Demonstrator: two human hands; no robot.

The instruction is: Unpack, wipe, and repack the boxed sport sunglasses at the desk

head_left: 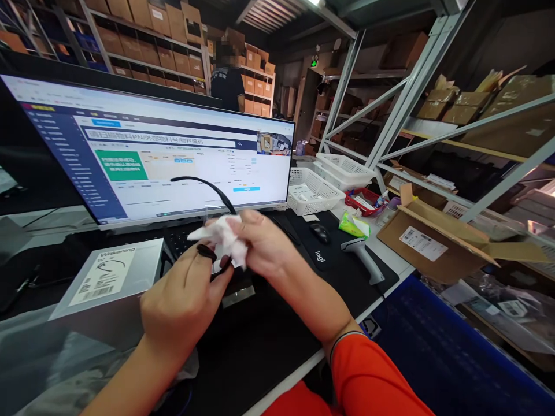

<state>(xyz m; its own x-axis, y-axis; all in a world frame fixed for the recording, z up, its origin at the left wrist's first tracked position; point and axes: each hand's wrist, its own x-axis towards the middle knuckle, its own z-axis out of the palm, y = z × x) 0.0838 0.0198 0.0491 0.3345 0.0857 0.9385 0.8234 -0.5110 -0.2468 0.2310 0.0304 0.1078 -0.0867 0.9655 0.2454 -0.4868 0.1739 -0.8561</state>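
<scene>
Stockroom: black mat under the grip, lit monitor beyond it. Left of the grip: one grey box, labelled. Left hand: fingers closed on a black curved-arm item. Right hand: pinching white tissue against that item. Right of the grip: mouse, grey scanner. Progress, as I judge remotely: tissue in use, item not yet put down (cleanliness I cannot tell).

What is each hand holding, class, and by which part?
Left hand: black curved-armed item, by its lower part. Right hand: white tissue, by its right side.
</scene>
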